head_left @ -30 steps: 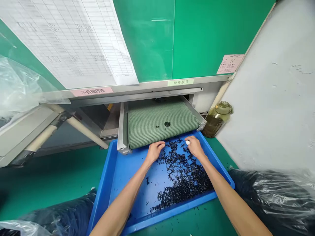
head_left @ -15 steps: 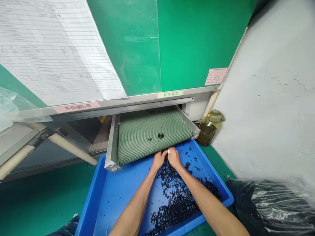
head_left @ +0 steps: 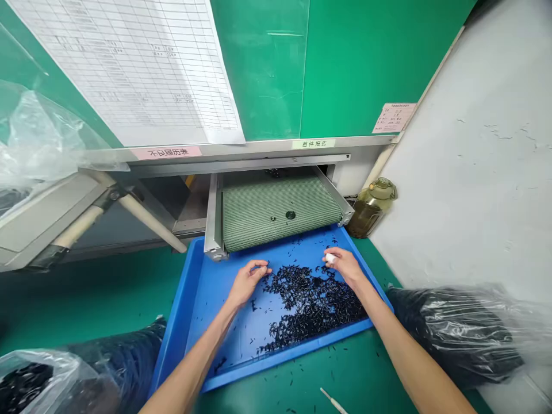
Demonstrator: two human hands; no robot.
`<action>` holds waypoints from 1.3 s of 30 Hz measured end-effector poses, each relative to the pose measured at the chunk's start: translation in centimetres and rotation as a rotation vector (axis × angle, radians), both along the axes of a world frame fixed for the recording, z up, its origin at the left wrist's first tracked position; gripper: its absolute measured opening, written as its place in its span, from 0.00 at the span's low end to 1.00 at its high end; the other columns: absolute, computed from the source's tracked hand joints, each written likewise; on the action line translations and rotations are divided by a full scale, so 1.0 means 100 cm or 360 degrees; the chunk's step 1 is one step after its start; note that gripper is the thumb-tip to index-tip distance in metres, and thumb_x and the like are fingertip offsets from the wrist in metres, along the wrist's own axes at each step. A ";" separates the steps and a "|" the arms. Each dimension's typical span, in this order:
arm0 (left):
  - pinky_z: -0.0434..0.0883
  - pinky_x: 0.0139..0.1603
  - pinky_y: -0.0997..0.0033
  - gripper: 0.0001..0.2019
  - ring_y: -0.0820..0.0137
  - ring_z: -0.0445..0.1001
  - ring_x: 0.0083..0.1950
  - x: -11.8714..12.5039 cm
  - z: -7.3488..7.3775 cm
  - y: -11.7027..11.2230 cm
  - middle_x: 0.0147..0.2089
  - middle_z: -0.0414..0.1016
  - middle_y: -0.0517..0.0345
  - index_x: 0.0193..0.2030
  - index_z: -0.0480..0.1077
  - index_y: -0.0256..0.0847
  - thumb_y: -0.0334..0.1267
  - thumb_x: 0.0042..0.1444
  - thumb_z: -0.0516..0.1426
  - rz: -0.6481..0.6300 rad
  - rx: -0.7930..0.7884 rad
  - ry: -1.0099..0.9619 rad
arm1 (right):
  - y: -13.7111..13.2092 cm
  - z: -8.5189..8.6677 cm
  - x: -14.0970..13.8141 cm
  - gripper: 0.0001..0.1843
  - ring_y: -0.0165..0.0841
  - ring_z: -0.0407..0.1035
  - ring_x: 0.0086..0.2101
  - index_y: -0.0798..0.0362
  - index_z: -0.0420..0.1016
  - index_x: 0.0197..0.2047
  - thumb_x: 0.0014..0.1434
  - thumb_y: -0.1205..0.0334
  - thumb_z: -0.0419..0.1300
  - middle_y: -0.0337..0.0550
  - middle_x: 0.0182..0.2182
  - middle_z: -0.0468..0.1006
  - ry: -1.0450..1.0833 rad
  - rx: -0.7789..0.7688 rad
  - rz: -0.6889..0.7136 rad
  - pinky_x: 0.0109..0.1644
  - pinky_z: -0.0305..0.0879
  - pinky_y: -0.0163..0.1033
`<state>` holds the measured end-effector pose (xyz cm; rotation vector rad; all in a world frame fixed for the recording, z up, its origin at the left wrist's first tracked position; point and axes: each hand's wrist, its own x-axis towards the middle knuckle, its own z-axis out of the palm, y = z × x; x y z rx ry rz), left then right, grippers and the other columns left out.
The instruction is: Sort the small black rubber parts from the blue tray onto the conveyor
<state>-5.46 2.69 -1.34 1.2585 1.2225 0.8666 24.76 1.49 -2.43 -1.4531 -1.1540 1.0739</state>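
A blue plastic tray [head_left: 192,310] lies on the green table under the end of a green conveyor belt [head_left: 276,210]. A heap of small black parts [head_left: 314,305] covers the tray's right half. My left hand [head_left: 246,282] rests palm down at the left edge of the heap, fingers curved and apart, touching the parts. My right hand [head_left: 342,264] lies at the heap's far right side, fingers spread, with a white cot on one fingertip. Neither hand visibly holds anything. Two small round black pieces [head_left: 290,215] sit on the belt.
An olive glass bottle [head_left: 371,208] stands in the corner right of the belt. Clear bags of black parts lie at the right [head_left: 452,333] and lower left [head_left: 64,374]. A white stick [head_left: 332,399] lies in front of the tray. Loose parts dot the table.
My hands were together at the belt's end half a second ago; they have since drawn apart and back toward me, sweeping the parts into a tighter heap.
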 end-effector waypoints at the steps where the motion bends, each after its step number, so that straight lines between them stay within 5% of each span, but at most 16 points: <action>1: 0.70 0.40 0.67 0.18 0.68 0.74 0.35 0.007 0.001 0.000 0.32 0.77 0.54 0.39 0.67 0.39 0.50 0.46 0.58 0.0001 -0.0014 -0.0021 | -0.003 0.003 0.003 0.10 0.31 0.71 0.32 0.53 0.71 0.35 0.49 0.59 0.56 0.44 0.33 0.74 0.0042 0.0024 -0.0048 0.35 0.71 0.38; 5: 0.65 0.26 0.75 0.14 0.73 0.68 0.27 0.040 0.004 -0.006 0.30 0.71 0.56 0.34 0.69 0.38 0.47 0.49 0.52 -0.0091 -0.0051 -0.0066 | -0.012 0.017 0.014 0.14 0.31 0.70 0.34 0.52 0.69 0.39 0.52 0.54 0.53 0.46 0.35 0.74 0.0057 0.0080 -0.0174 0.36 0.70 0.39; 9: 0.60 0.22 0.77 0.14 0.75 0.63 0.24 0.050 0.003 -0.008 0.27 0.67 0.61 0.39 0.68 0.39 0.44 0.52 0.50 -0.0129 -0.0058 -0.0007 | -0.024 0.029 0.032 0.14 0.31 0.70 0.31 0.54 0.70 0.38 0.50 0.57 0.54 0.45 0.33 0.75 -0.0187 -0.0028 -0.0155 0.34 0.68 0.37; 13: 0.67 0.32 0.72 0.14 0.70 0.67 0.30 0.033 -0.005 0.006 0.30 0.70 0.60 0.40 0.69 0.41 0.46 0.54 0.49 -0.0114 0.0278 0.0546 | -0.044 0.041 0.050 0.09 0.29 0.65 0.22 0.53 0.71 0.34 0.49 0.65 0.53 0.37 0.22 0.71 -0.0705 -0.0205 -0.0107 0.30 0.61 0.35; 20: 0.64 0.52 0.60 0.17 0.61 0.69 0.47 0.013 -0.020 0.043 0.44 0.70 0.50 0.46 0.70 0.39 0.41 0.59 0.44 -0.0209 0.0624 0.0926 | -0.072 0.055 0.055 0.17 0.35 0.68 0.35 0.52 0.73 0.42 0.52 0.73 0.50 0.45 0.32 0.76 -0.1442 -0.0297 0.0004 0.40 0.56 0.36; 26: 0.66 0.50 0.63 0.18 0.62 0.69 0.46 0.025 -0.027 0.038 0.43 0.71 0.52 0.52 0.69 0.43 0.42 0.61 0.46 -0.0481 0.0741 0.1050 | -0.057 0.038 0.016 0.20 0.33 0.69 0.42 0.49 0.74 0.43 0.52 0.75 0.49 0.40 0.42 0.77 -0.1496 -0.0206 0.0505 0.47 0.57 0.33; 31: 0.64 0.51 0.63 0.18 0.63 0.69 0.45 0.038 -0.031 0.024 0.41 0.71 0.53 0.52 0.70 0.46 0.44 0.62 0.45 -0.0723 0.0848 0.1155 | -0.035 0.031 -0.033 0.22 0.32 0.69 0.39 0.47 0.73 0.45 0.53 0.76 0.48 0.40 0.39 0.76 -0.1590 -0.0153 0.0776 0.43 0.58 0.32; 36: 0.64 0.50 0.63 0.18 0.63 0.69 0.44 0.027 -0.027 0.005 0.41 0.71 0.52 0.52 0.70 0.47 0.45 0.62 0.46 -0.0829 0.0835 0.1159 | -0.013 0.026 -0.063 0.21 0.33 0.70 0.34 0.49 0.74 0.45 0.53 0.76 0.49 0.46 0.40 0.74 -0.1741 -0.0197 0.0955 0.38 0.58 0.34; 39: 0.65 0.48 0.66 0.15 0.64 0.71 0.43 0.015 -0.017 -0.010 0.40 0.72 0.54 0.49 0.71 0.49 0.45 0.60 0.49 -0.1095 0.0732 0.1041 | -0.003 0.023 -0.070 0.20 0.34 0.70 0.33 0.50 0.75 0.42 0.53 0.76 0.49 0.47 0.38 0.74 -0.1812 -0.0257 0.1015 0.37 0.58 0.36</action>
